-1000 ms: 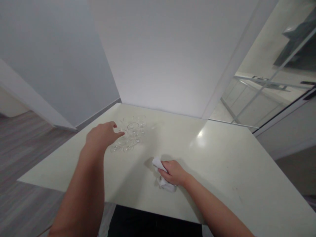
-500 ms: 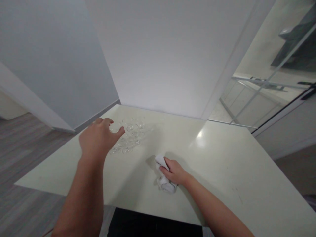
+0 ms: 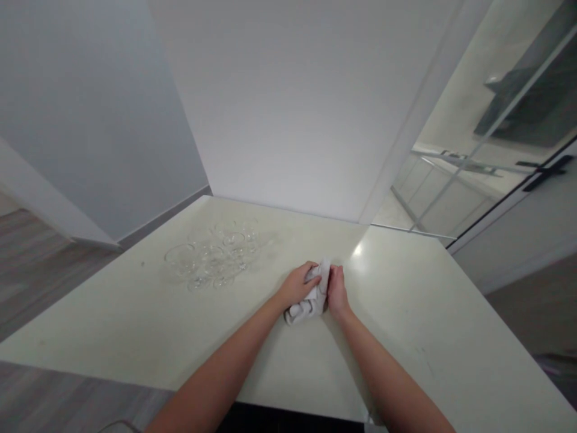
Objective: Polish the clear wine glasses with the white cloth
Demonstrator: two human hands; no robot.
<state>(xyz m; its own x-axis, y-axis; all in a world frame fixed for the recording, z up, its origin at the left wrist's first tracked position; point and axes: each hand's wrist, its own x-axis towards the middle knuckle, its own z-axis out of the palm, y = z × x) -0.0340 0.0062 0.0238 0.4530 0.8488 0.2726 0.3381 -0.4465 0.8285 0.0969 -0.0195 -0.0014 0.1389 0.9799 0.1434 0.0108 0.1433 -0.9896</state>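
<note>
A crumpled white cloth (image 3: 311, 305) is bunched up over the table's middle. My left hand (image 3: 299, 285) grips its left side, thumb lying across the top. On its right side my right hand (image 3: 337, 290) presses against the same cloth, fingers curled together at the far edge. Whether anything is wrapped inside the cloth is hidden. Away to the left stands a cluster of several clear glasses (image 3: 211, 260), hard to make out singly; neither hand touches them.
The pale, glossy table (image 3: 112, 337) meets a white wall panel (image 3: 279, 120) at the back. A glazed door (image 3: 469, 180) with a black handle (image 3: 547, 173) is at the right. Grey wood floor (image 3: 36, 258) shows past the left edge.
My left hand has left the glasses and moved right to take hold of the cloth. My right hand has shifted round to the cloth's right side, and the cloth has moved slightly away from me.
</note>
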